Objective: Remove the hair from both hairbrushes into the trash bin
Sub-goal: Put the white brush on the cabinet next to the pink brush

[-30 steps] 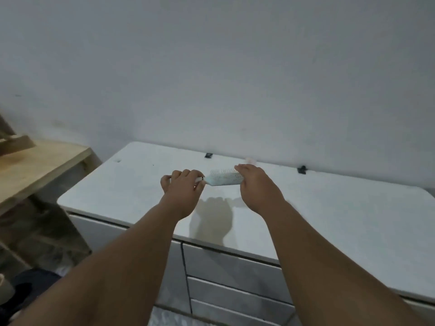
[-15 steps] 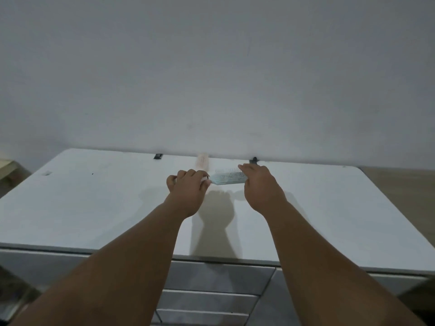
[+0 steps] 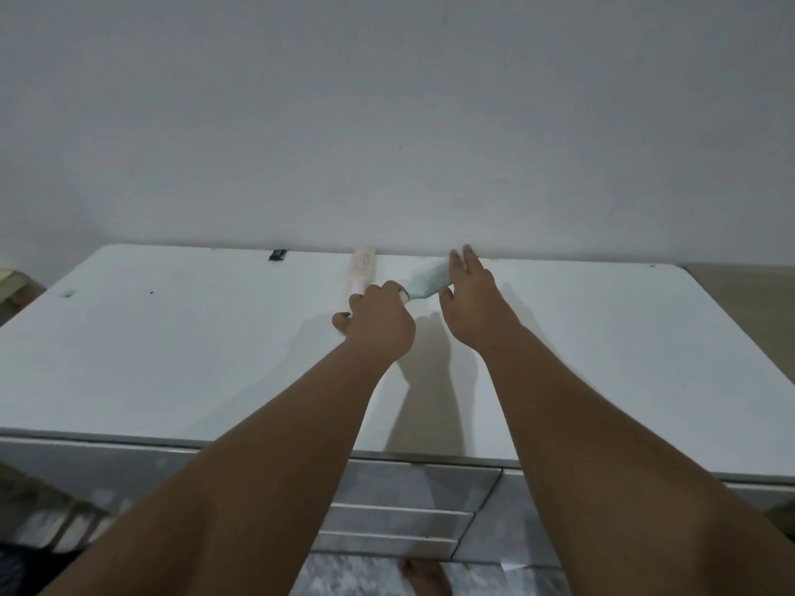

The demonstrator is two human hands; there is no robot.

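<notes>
Between my two hands hangs the pale blue plastic hairbrush [image 3: 426,280], a little above the white flat top of the drawer cabinet [image 3: 172,337]. My left hand [image 3: 380,329] has its fingers curled tight around the handle. From this grip the long axis of the brush goes to the right and away from me, so the head with the bristles points toward my right hand [image 3: 471,307]. This hand is open. Its fingers [image 3: 466,260] are almost straight and lie over the far end of the head, with the thumb at the near edge. I cannot tell if any hair is caught under them; the bristles are too small and pale to judge.

Just beyond the knuckles of my left hand lies the second one, a pink plastic hairbrush [image 3: 365,268]. Its long axis goes straight away from me to the wall, the head at the far end and the handle end hidden behind my left hand. So the left hand is clearly nearer to it than the right.

I do not see the trash bin anywhere. I judge that the next pull belongs to the right hand, along the head and off its free end, while the left hand holds the handle firm.
</notes>
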